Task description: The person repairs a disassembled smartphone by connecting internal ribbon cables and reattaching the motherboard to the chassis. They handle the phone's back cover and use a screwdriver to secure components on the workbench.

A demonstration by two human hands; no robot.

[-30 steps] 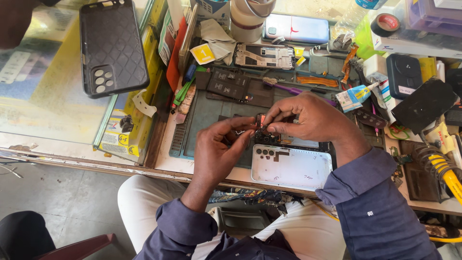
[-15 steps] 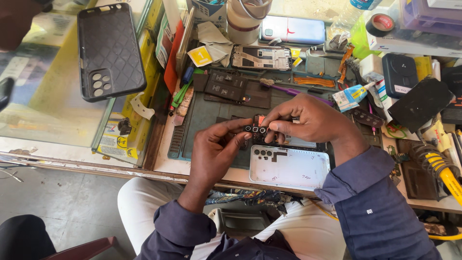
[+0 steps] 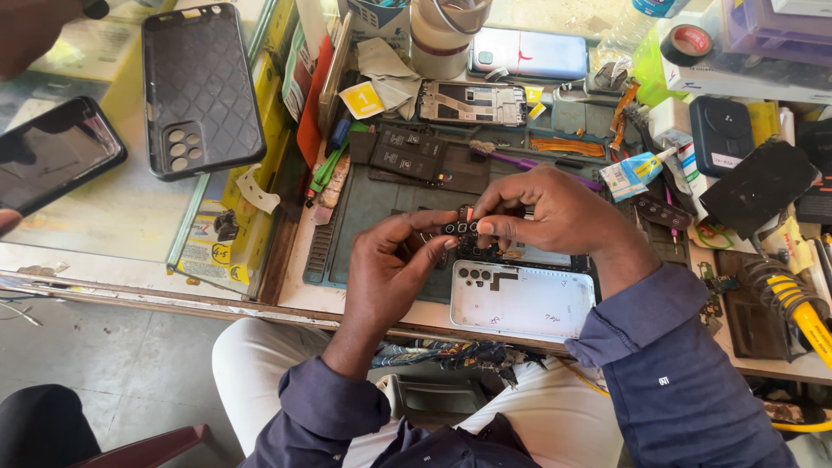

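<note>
Since the earlier frames the small camera module (image 3: 462,227) has come up off the phone and now sits a bit higher between both hands, and a dark phone (image 3: 54,152) has slid into view at the far left, over the glass counter.

Right now the left hand (image 3: 392,264) pinches the module from below with thumb and forefinger, and the right hand (image 3: 546,212) pinches it from the top right, fingertips pressed on its edge. It's a little black strip with a row of round lenses and an orange bit sticking up, held in the air just above the grey work mat (image 3: 373,204).

Under the hands lies the white back cover (image 3: 524,302) with its camera holes showing, at the front edge of the bench (image 3: 295,290). A bare phone frame (image 3: 472,102) lies further back, black battery-like pieces (image 3: 407,156) beside it, a glue tube (image 3: 637,169) to the right, and an empty black phone case (image 3: 201,87) on the left.

As a guess on progress: the phone looks fully opened and the module is out and loose, so teardown seems done; nothing looks refitted and the cover is off.
</note>
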